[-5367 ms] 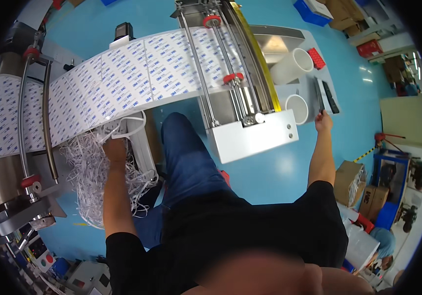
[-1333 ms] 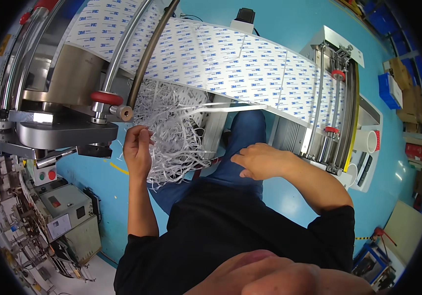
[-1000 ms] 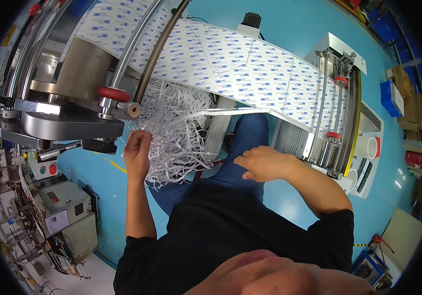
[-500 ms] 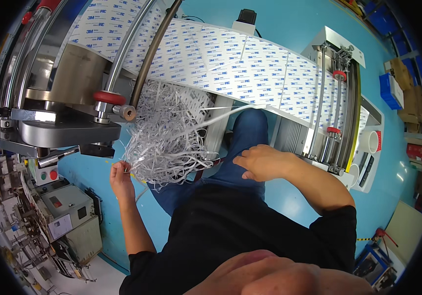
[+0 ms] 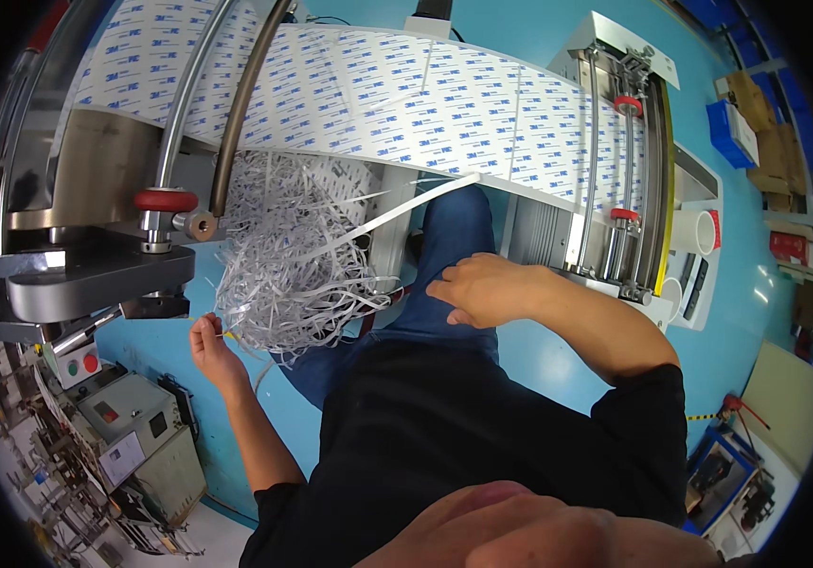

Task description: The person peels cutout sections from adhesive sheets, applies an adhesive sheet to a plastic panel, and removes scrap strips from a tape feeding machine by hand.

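Observation:
My left hand [image 5: 218, 355] is at the left edge of a big tangle of thin white strips [image 5: 297, 256]. Its fingers are curled together, and what they pinch, if anything, is too small to make out. Palm down, my right hand [image 5: 484, 289] lies over my jeans-covered thigh [image 5: 458, 237], with fingers loosely extended and nothing in them. Above the tangle a wide white sheet with blue print [image 5: 397, 95] stretches between machine rollers. One longer white strip [image 5: 406, 205] runs from the tangle up to the sheet's near edge.
At the left stands a metal roller unit [image 5: 103, 275] with a red collar [image 5: 166, 200]. Another roller frame [image 5: 615, 189] is on the right, beside a white tray with a cup [image 5: 695, 232]. A grey machine [image 5: 136, 417] occupies the lower left. Blue bins [image 5: 733, 133] and cardboard boxes line the far right.
The whole view has shifted, so the machine and sheet appear farther left and slightly higher. Both hands keep nearly the same places, the left beside the strips and the right over my thigh.

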A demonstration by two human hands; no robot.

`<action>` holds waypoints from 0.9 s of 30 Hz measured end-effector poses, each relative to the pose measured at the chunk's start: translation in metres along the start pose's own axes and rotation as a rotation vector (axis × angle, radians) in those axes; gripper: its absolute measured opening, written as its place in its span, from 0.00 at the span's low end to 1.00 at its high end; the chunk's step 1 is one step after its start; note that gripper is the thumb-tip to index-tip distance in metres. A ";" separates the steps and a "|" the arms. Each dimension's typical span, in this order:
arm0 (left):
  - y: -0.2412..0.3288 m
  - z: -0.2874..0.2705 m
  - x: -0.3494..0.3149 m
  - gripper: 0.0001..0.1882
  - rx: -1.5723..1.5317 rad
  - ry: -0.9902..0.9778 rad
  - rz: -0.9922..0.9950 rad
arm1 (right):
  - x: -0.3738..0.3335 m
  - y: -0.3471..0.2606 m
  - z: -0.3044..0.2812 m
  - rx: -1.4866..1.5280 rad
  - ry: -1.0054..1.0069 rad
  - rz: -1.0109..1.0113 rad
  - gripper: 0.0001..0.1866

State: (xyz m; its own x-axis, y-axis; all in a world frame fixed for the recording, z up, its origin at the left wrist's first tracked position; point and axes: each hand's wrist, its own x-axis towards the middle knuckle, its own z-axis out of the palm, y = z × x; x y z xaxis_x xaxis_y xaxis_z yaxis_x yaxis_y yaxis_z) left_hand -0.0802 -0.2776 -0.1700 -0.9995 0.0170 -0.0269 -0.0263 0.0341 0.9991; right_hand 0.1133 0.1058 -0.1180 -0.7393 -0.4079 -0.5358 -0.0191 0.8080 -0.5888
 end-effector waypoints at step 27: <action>-0.001 -0.060 0.006 0.07 -0.229 -0.109 0.017 | -0.001 -0.005 -0.002 -0.057 0.011 -0.035 0.20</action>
State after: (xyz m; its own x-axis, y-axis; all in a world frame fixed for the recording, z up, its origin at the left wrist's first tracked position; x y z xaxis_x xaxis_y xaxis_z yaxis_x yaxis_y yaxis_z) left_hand -0.0870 -0.3370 -0.1694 -0.9923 0.1241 -0.0008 -0.0250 -0.1939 0.9807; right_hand 0.1124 0.1032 -0.1138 -0.7450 -0.4315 -0.5087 -0.0829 0.8166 -0.5712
